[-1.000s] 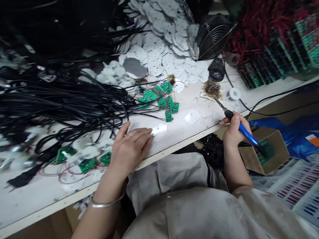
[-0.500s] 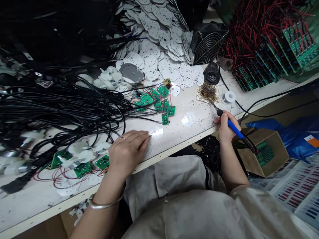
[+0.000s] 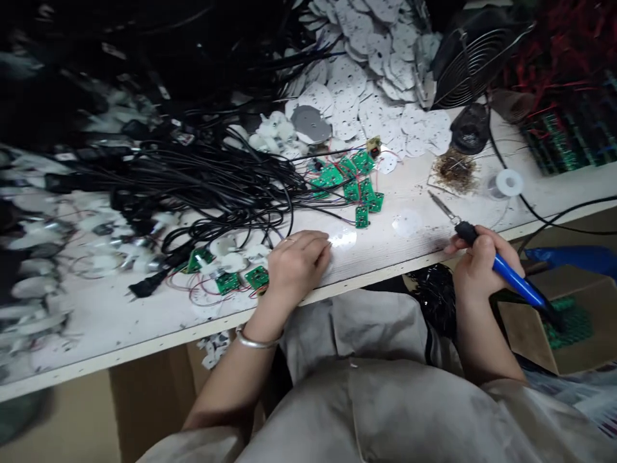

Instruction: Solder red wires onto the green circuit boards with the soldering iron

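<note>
My right hand (image 3: 482,267) is wrapped round a soldering iron (image 3: 518,281) with a blue handle. Its bare metal tip points up and left over the bench, left of a pad of brown, wiry tip-cleaning shavings (image 3: 456,170). My left hand (image 3: 299,263) rests near the bench's front edge with fingers curled together; what they pinch, if anything, is hidden. Just beyond those fingertips lies a clear, shiny disc (image 3: 343,238). Small green circuit boards (image 3: 364,186) with red wires sit behind it, and another green board (image 3: 257,277) lies left of my wrist.
Coiled black cables (image 3: 216,173) fill the left side, beside white plastic parts (image 3: 231,257). White perforated plates (image 3: 347,83) are heaped at the back, near a black fan (image 3: 465,71). A solder spool (image 3: 509,183) stands at right; a cardboard box (image 3: 527,328) is below.
The view has swung left, so the bench appears farther right. The iron's tip has come away from the shavings toward the left. My left hand keeps its place by the clear disc.
</note>
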Demonstrator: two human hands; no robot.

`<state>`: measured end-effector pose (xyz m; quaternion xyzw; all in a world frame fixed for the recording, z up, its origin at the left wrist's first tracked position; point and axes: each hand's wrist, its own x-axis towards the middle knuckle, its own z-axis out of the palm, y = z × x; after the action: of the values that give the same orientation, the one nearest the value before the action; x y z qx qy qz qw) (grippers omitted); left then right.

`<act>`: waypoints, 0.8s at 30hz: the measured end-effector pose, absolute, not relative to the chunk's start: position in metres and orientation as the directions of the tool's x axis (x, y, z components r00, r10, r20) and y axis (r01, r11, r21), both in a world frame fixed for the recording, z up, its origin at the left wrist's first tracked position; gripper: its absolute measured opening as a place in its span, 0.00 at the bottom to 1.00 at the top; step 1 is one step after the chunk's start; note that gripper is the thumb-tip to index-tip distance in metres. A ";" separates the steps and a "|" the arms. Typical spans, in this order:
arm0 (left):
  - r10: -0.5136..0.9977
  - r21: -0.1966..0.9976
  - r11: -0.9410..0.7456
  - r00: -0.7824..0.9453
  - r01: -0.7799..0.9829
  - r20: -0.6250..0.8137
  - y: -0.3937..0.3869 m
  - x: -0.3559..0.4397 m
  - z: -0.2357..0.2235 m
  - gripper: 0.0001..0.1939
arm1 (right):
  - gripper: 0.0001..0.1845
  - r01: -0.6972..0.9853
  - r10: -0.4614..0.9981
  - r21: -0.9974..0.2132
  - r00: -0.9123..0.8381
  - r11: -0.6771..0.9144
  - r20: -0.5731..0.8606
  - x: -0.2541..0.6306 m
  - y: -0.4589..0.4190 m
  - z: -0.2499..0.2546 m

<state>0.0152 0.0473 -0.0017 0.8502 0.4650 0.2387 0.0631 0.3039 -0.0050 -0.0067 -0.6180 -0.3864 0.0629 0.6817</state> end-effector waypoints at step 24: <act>0.797 0.294 -0.587 0.475 0.754 0.372 0.045 0.014 -0.005 0.08 | 0.09 0.351 0.960 -0.896 -0.036 0.272 0.277 0.233 -0.007 -0.004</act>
<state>0.0137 0.0445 -0.0049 0.8578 0.4523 0.2403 0.0445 0.2335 -0.0074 -0.0037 -0.5096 -0.6431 0.3231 0.4715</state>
